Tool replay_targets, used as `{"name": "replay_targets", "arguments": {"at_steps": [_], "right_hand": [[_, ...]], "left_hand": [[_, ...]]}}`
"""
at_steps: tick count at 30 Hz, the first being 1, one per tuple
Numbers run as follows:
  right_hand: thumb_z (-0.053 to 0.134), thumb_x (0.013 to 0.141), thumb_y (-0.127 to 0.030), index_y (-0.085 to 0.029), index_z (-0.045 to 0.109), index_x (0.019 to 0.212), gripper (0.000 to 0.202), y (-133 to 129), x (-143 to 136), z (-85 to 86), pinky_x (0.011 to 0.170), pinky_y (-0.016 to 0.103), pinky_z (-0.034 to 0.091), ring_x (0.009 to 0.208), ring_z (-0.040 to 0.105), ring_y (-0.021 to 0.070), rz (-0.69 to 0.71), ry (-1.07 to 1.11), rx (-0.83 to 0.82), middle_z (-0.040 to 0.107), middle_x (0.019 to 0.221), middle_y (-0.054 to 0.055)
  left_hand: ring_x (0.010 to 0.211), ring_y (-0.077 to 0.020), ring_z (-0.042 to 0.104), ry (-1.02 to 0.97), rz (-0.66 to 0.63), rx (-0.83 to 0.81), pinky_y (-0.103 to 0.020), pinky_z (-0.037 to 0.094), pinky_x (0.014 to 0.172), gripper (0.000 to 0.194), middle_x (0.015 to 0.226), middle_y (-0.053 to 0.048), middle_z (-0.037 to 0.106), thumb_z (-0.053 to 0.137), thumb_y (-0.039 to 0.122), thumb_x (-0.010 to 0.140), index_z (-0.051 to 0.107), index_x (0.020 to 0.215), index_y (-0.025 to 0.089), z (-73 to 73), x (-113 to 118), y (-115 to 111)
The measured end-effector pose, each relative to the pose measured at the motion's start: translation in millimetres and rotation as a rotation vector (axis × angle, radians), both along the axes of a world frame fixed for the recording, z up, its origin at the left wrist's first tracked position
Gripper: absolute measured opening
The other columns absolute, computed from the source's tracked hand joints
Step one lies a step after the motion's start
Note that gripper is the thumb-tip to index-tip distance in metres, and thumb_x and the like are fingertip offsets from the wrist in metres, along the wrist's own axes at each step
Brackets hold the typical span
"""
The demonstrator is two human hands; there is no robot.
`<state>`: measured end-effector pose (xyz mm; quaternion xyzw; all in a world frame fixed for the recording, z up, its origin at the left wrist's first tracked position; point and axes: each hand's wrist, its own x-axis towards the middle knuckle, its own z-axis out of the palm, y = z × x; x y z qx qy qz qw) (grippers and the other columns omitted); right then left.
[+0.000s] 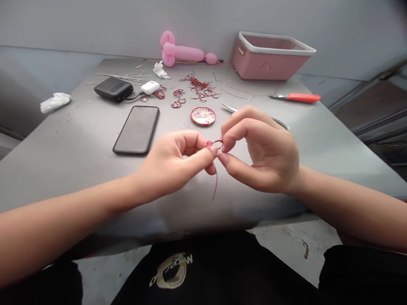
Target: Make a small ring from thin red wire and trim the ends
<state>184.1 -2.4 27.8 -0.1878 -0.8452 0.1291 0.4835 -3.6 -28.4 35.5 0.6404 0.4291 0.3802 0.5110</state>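
Observation:
Between my hands is a small ring of red wire with a pink bead on it. My left hand pinches it near the bead, thumb against fingers. A loose tail of red wire hangs below those fingertips. On the other side my right hand has its thumb and index finger closed at the ring's right edge. Just beyond stands a round red-rimmed dish of pale beads. Pliers or scissors lie partly hidden behind my right hand.
A black phone lies left of my hands. Behind it are a black power bank, a white earbud case and several wire rings. Red wire pieces, a pink basket, an orange cutter and a pink balloon sit farther back.

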Motion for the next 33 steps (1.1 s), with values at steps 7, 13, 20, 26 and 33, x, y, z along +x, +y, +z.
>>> {"name": "replay_targets", "arguments": {"at_steps": [7, 13, 20, 26, 33], "right_hand": [[0.062, 0.079, -0.016, -0.026, 0.049, 0.078, 0.016, 3, 1, -1.6, 0.061, 0.034, 0.055, 0.068, 0.058, 0.0153, 0.028, 0.067, 0.037, 0.055, 0.078, 0.001], [0.061, 0.086, -0.014, -0.021, 0.056, 0.095, 0.012, 5, -3, -13.0, 0.065, 0.034, 0.055, 0.074, 0.059, 0.0145, -0.111, 0.037, 0.153, 0.061, 0.091, 0.006], [0.063, 0.091, -0.024, -0.021, 0.062, 0.092, 0.003, 0, -3, -10.2, 0.065, 0.031, 0.054, 0.074, 0.061, 0.0133, -0.019, 0.039, -0.025, 0.064, 0.085, 0.004], [0.059, 0.090, -0.010, -0.022, 0.062, 0.090, 0.012, 1, 0, -6.2, 0.071, 0.033, 0.055, 0.081, 0.062, 0.0148, 0.086, 0.123, -0.121, 0.065, 0.084, 0.002], [0.062, 0.092, -0.018, -0.023, 0.065, 0.089, 0.006, -4, 0, -3.4, 0.068, 0.031, 0.057, 0.079, 0.063, 0.0142, 0.092, 0.141, -0.200, 0.067, 0.084, 0.003]], "left_hand": [[0.063, -0.0120, 0.059, -0.204, -0.209, -0.147, -0.026, 0.049, 0.066, 0.025, 0.056, 0.003, 0.060, 0.063, 0.031, 0.089, 0.061, 0.066, 0.021, -1.3, 0, 1], [0.063, -0.0152, 0.056, 0.185, 0.196, 0.855, -0.033, 0.048, 0.065, 0.016, 0.065, 0.001, 0.066, 0.067, 0.014, 0.080, 0.057, 0.070, 0.022, -8.6, -2, 2], [0.063, -0.0156, 0.056, 0.277, 0.218, 1.152, -0.031, 0.047, 0.060, 0.016, 0.063, 0.001, 0.067, 0.069, 0.009, 0.076, 0.060, 0.074, 0.021, -12.6, -5, 10], [0.064, -0.0160, 0.065, -0.065, -0.066, 0.179, -0.030, 0.053, 0.063, 0.021, 0.058, 0.001, 0.064, 0.063, 0.025, 0.088, 0.060, 0.068, 0.021, 5.6, -3, 1], [0.074, -0.0179, 0.067, -0.239, -0.167, -0.075, -0.033, 0.056, 0.077, 0.022, 0.061, 0.000, 0.066, 0.067, 0.025, 0.087, 0.063, 0.065, 0.022, 8.0, -3, 0]]}}
